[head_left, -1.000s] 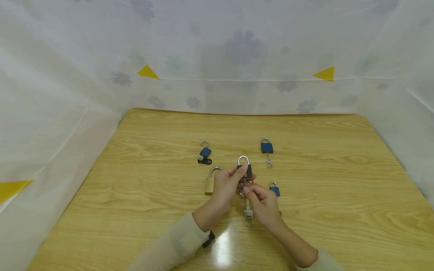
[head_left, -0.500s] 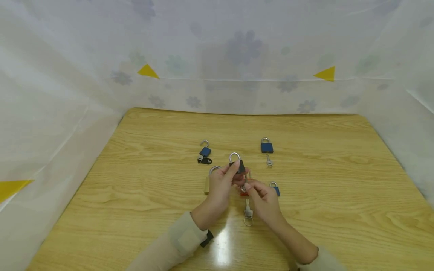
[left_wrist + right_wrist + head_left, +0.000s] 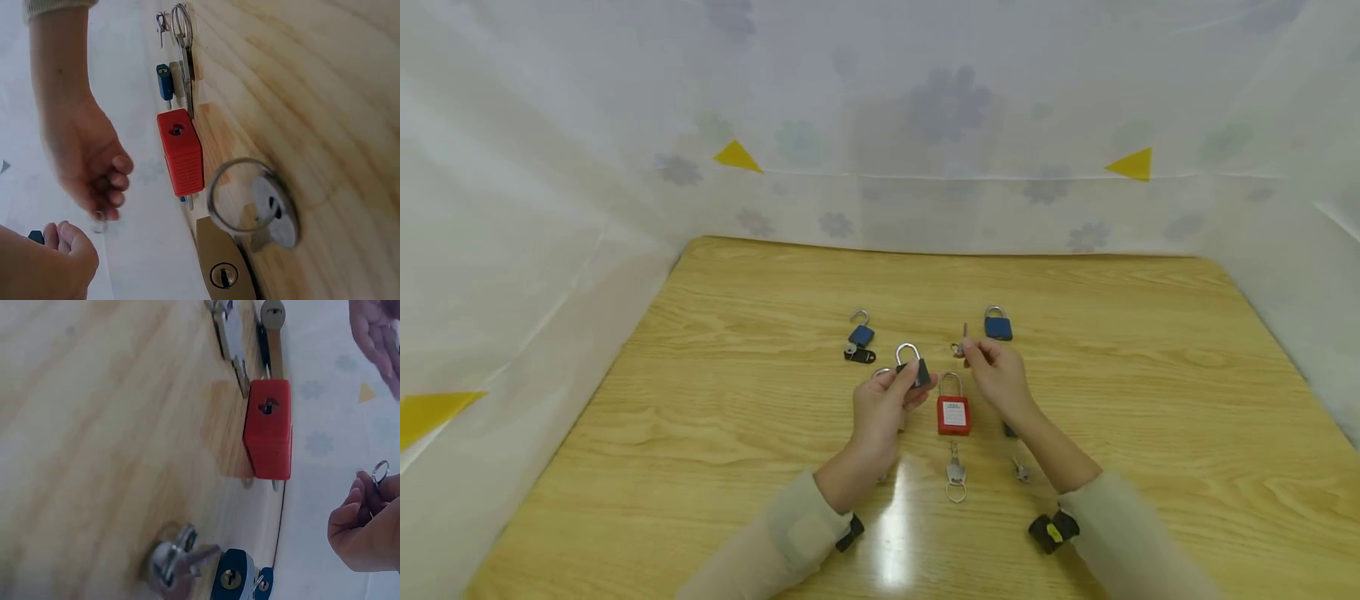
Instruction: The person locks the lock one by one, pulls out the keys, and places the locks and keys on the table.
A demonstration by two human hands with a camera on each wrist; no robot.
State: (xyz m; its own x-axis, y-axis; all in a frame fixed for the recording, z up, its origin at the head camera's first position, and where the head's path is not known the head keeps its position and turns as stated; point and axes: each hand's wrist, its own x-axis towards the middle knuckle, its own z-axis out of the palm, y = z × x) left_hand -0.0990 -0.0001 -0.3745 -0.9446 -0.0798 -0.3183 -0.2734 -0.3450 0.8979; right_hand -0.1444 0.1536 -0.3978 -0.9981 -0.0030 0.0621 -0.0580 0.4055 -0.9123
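In the head view my left hand (image 3: 876, 417) holds a black padlock (image 3: 920, 375) above the table, thumb across its front and its steel shackle pointing up. To the right, my right hand (image 3: 1000, 383) pinches a small key (image 3: 965, 330), blade up, with a ring (image 3: 380, 470) on it. Padlock and key are apart. Between and below the hands lies a red padlock (image 3: 953, 417) with a white label, a ringed key (image 3: 956, 475) just in front of it. A brass padlock (image 3: 224, 262) lies mostly hidden behind my left hand in the head view.
Farther back lie an open blue padlock (image 3: 861, 335) with a key and black tag (image 3: 860, 356), and another blue padlock (image 3: 998, 327). A small blue padlock (image 3: 1011, 430) is mostly covered by my right wrist, with keys (image 3: 1020, 469) in front. White cloth (image 3: 925, 200) walls the table.
My right hand has moved away from the black padlock, up and to the right, carrying the key. The left hand has shifted slightly left with the padlock. The red padlock has come into full view.
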